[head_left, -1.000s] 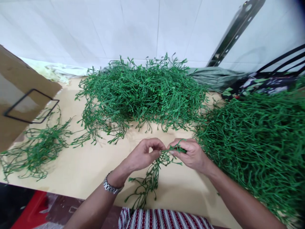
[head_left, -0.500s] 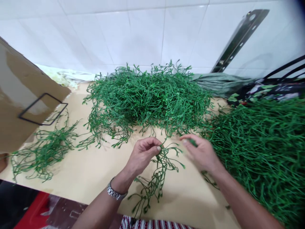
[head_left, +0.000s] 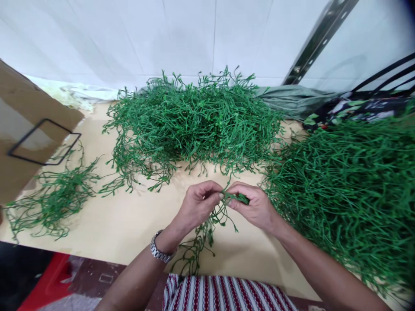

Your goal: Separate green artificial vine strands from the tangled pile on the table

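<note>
My left hand (head_left: 201,203), with a metal watch on its wrist, pinches the top of a bunch of green artificial stems (head_left: 202,242) that hangs down over the table. My right hand (head_left: 251,205) meets it from the right, fingers closed on green stem pieces, its thumb and forefinger touching the same bunch. Behind both hands lies a wide heap of green stems (head_left: 194,121). A larger, denser pile (head_left: 353,185) fills the right side, close to my right forearm.
A smaller pile of stems (head_left: 61,198) lies at the left, beside a cardboard box (head_left: 29,125) and a black wire frame (head_left: 24,149). Grey-green cloth (head_left: 292,101) and a metal bracket (head_left: 311,49) are at the back. A red object (head_left: 48,280) shows below the table edge.
My right hand has moved left and now meets my left hand at the bunch. The view has tilted down, showing more striped cloth at the bottom.
</note>
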Motion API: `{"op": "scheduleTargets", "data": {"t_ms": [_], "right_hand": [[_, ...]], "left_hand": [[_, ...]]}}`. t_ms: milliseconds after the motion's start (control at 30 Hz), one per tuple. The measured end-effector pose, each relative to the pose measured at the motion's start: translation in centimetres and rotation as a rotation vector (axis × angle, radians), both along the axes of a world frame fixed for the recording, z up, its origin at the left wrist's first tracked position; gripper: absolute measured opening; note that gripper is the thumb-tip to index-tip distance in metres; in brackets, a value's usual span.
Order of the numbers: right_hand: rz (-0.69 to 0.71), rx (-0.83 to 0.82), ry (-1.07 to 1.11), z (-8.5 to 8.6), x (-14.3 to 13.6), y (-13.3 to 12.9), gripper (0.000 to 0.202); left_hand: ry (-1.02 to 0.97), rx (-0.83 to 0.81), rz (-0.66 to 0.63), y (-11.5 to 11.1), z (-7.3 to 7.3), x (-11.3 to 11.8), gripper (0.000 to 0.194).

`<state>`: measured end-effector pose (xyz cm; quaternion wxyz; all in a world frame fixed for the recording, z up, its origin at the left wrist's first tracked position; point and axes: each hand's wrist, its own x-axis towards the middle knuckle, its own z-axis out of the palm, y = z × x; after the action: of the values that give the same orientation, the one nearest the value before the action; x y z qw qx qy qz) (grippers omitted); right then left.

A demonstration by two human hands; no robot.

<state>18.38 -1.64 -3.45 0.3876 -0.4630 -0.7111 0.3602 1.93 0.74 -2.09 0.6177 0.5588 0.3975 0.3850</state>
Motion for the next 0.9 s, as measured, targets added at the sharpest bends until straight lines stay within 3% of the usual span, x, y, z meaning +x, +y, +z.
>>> {"op": "scheduleTargets", "data": {"t_ms": [200,433,700,800,900], "right_hand": [[0.012,0.068,0.012,0.1,0.1,-0.2,0.005],[0.008,-0.021,0.249,-0.3,0.0,0.0,0.004],[-0.037,-0.162,0.604,-1.8,-0.9,-0.4,0.006],[-0.033,-0.165,0.562,-1.6,-0.8,-0.3,0.011],[-0.047,-0.131,0.363,-0.9,-0.5,-0.2,0.019]], "left_hand": [[0.221,0.215,-0.004,-0.4,0.2,0.1,0.008],[-0.033,-0.082,-0.053,-0.2,1.0,0.0,0.009],[-0.042,-0.267,-0.060,0.3,1.3,0.1,0.007],[-0.032,-0.219,-0.058,0.3,1.3,0.1,0.007],[0.003,-0.164,-0.111,0.2,1.5,0.0,0.009]]}}
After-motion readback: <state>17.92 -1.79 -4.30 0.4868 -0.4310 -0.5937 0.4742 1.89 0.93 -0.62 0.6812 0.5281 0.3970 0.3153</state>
